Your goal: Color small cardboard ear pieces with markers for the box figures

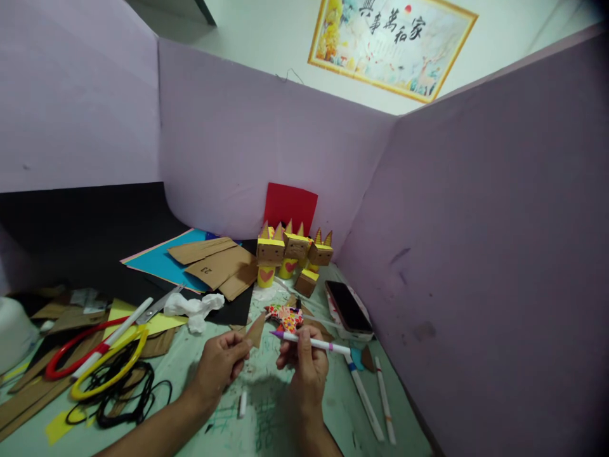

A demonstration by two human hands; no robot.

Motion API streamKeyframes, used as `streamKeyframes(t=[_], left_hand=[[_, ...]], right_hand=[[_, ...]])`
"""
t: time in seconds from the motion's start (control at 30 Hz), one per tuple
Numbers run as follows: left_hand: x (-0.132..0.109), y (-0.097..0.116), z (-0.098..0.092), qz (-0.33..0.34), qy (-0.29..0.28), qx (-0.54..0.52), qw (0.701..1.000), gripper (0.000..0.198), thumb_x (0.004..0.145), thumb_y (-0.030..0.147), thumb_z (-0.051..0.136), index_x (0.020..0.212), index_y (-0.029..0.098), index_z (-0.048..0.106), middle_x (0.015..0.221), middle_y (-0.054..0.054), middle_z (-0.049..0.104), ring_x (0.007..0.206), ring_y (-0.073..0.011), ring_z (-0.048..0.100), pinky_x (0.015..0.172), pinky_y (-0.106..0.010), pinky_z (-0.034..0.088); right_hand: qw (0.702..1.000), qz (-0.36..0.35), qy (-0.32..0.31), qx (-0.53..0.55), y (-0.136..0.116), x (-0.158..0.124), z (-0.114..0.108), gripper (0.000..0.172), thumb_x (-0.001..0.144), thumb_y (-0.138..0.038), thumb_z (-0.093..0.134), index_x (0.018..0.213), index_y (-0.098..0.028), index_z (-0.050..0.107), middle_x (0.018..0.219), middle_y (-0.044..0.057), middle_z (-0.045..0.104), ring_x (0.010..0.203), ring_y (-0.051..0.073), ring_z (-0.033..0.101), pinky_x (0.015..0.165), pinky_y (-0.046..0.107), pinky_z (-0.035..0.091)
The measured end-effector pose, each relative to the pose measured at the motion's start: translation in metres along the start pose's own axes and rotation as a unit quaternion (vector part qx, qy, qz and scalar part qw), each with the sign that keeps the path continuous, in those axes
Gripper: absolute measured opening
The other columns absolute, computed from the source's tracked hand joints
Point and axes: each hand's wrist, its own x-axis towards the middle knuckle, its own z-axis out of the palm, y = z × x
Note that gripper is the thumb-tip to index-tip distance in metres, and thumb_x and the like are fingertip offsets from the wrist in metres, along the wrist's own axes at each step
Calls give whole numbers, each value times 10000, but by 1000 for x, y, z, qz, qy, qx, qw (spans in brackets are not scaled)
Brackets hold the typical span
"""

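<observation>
Fingers (305, 348) gripping marker (320, 344), tip (276, 334) leftward, axis crosswise

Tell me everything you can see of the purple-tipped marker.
The marker is slim and white, plastic by its look, with a pointed purple tip, seemingly uncapped, and a purplish band farther back. The right hand grips it nearly sideways above the table, tip toward the cardboard piece in the left hand, a gap between.

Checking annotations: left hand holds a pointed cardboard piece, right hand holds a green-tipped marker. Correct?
The tip of the marker is purple, not green, per the head view. The left hand does hold the pointed cardboard piece, and the right hand the marker.
</observation>
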Motion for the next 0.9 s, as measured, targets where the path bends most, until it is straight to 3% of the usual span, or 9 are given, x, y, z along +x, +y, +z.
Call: streamKeyframes(t=[0.5,0.9], left_hand=[[2,-2,1,-3,3,7,1000,310,527,424,680,542,169,504,322,84,388,277,-30,246,307,-155,126],[0,2,5,-17,7,19,1000,330,490,436,697,516,173,500,314,81,385,276,-31,242,302,-155,123]], right_hand=[[1000,14,-24,8,4,2,-6,416,726,-577,587,721,-175,482,481,-46,571,342,73,486,347,161,366],[1000,18,3,14,1,4,-3,408,727,-577,581,701,-180,486,478,-48,552,341,72,468,338,163,356]])
